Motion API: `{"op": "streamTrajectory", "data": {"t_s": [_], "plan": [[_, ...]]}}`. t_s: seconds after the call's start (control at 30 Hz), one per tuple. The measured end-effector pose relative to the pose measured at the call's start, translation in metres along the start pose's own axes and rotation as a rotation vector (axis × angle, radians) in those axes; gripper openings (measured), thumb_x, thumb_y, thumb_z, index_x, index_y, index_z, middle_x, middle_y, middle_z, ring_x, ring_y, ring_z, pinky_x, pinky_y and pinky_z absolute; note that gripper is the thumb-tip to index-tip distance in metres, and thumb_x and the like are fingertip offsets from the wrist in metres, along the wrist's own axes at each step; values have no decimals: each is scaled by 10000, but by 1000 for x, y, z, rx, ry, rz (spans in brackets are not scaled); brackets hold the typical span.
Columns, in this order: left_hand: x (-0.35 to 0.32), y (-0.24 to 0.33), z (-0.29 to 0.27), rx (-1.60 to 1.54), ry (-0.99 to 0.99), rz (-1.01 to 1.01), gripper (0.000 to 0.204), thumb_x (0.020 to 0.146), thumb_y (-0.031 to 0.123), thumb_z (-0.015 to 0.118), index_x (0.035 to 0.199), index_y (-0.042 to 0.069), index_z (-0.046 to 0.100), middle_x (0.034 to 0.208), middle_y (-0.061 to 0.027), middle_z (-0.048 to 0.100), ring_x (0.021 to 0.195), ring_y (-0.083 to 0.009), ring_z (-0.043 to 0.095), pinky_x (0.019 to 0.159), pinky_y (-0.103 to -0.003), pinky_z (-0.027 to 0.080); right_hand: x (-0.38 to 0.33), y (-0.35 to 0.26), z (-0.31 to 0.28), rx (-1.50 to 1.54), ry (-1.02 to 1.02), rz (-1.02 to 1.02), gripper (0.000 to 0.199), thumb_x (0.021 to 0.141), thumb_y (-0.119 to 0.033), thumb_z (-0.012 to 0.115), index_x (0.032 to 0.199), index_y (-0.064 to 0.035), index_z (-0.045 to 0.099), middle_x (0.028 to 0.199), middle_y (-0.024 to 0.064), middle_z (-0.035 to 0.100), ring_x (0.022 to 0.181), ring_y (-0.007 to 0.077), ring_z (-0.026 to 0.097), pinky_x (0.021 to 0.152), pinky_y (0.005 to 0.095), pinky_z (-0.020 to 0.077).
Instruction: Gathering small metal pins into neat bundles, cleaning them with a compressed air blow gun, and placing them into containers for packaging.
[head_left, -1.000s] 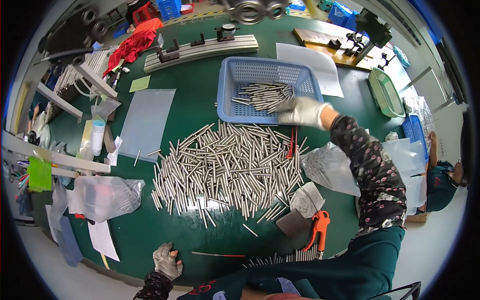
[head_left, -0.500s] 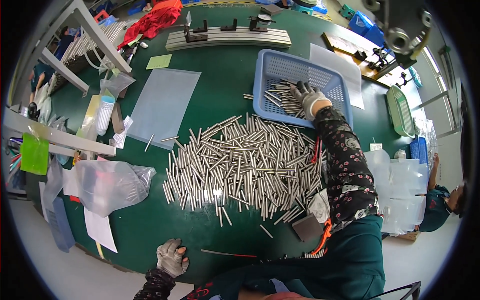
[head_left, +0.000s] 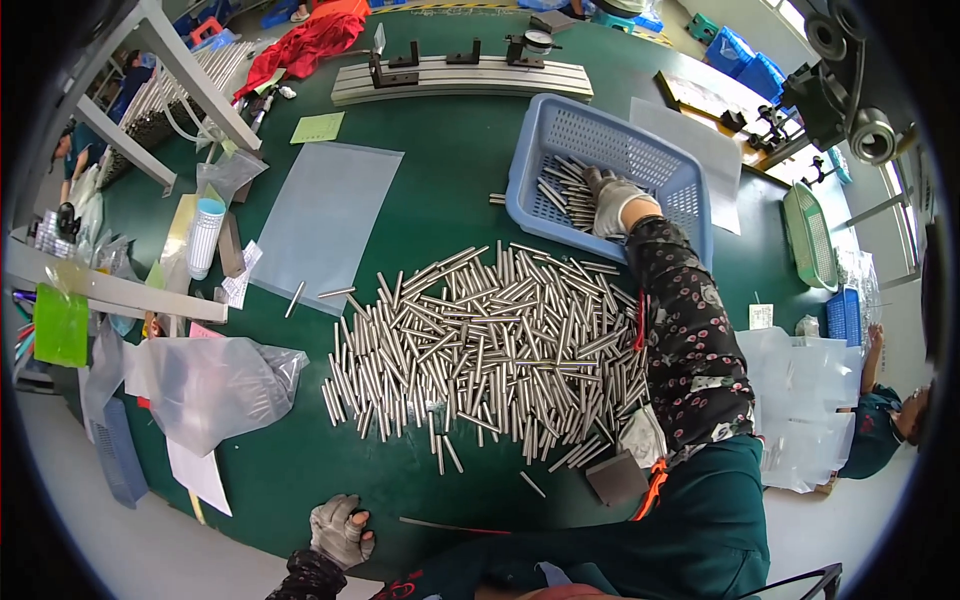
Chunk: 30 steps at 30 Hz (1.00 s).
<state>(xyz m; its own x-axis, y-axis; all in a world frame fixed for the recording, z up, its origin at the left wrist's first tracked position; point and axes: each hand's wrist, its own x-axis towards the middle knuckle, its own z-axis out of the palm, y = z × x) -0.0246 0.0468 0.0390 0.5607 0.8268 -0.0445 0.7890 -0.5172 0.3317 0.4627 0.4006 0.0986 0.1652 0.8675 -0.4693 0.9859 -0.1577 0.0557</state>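
My right hand [head_left: 615, 203], in a light work glove, reaches into the blue plastic basket [head_left: 520, 180]. Its fingers point down onto the metal rods [head_left: 568, 188] lying there; the fingertips are partly hidden, so their grip is unclear. A broad heap of short steel rods [head_left: 490, 350] covers the middle of the green table, nearer to me than the basket. At the table's near edge rests my left hand [head_left: 341, 530], gloved with bare fingertips, its fingers curled and nothing seen in them. A thin strip [head_left: 450, 526], grey and red, lies right of it.
A metal rail fixture [head_left: 460, 78] with a dial gauge [head_left: 538, 40] stands at the far side. Plastic sheeting [head_left: 325, 215] and a clear bag [head_left: 215, 385] lie left. A dark block [head_left: 616, 480] sits near my right arm. Another person [head_left: 885, 430] is at the right.
My right hand has shifted slightly left within the basket, its fingers now lower among the rods. My left hand stays by the table edge. The whole view has shifted a little.
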Motion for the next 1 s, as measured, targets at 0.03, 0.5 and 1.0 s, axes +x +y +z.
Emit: {"op": "streamTrajectory", "data": {"t_s": [0.03,0.5,1.0], "plan": [[2,1,0,-1,-2,12,420,672,295,578,1054,152,477,1114,-98,488,1007,-320,479,749,-450,389,-2,3,0,18,31,2,988,545,-126,682,1395,-98,181,1383,227,279,1281,340,295,1039,352,307],[3,12,3,71,56,50,404,658,231,614,1032,100,541,1119,-188,510,954,-373,510,773,-497,412,-88,126,-105,149,313,200,519,709,-306,544,1218,-207,530,1216,117,532,1100,275,525,924,358,417],[-49,-36,30,318,11,74,437,665,322,582,1039,98,558,1164,-228,508,1002,-426,511,793,-504,432,-122,405,80,311,456,1049,610,771,-124,476,1353,-127,293,1408,105,272,1285,252,299,1000,371,342]]}}
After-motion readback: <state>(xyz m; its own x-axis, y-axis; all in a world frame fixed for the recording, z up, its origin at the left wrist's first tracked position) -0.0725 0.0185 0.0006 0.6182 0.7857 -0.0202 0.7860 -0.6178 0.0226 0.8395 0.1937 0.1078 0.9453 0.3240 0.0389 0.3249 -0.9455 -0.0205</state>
